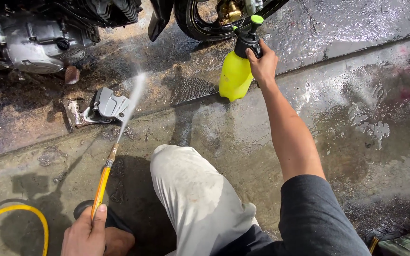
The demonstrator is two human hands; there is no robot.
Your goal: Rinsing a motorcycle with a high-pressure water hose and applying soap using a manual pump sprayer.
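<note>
Your left hand [85, 233] is clenched around the orange spray wand [102, 184], whose brass nozzle throws a water jet [131, 102] up over the grey metal cover [111, 105] lying on the wet concrete floor [357, 118]. A yellow hose [24, 211] loops just beside that hand. Your right hand [263, 62] grips the black head of the yellow pump sprayer bottle [236, 76], held near the motorcycle wheel [200, 23]. The engine [34, 40] sits at upper left.
</note>
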